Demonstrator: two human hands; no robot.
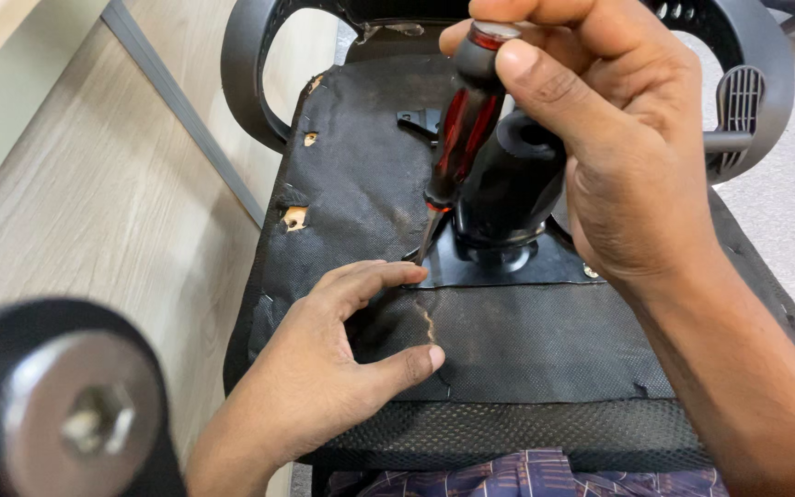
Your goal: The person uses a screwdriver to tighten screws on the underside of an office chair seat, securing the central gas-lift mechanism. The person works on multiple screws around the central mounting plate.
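A red-and-black screwdriver (457,138) stood tilted, its tip at the metal plate (508,271) in the middle of the upturned chair seat (361,184). The right hand (618,147) was clamped on its handle; the left hand (333,359) rested spread-fingered on the fabric near the seat's near edge.

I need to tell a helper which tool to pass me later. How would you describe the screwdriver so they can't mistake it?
Start at the upturned chair seat, its underside covered in torn black fabric, with a black metal plate in the middle. Standing at that plate's left corner, gripped from above by the right hand, is the screwdriver. Its translucent red and black handle is the only red thing there.
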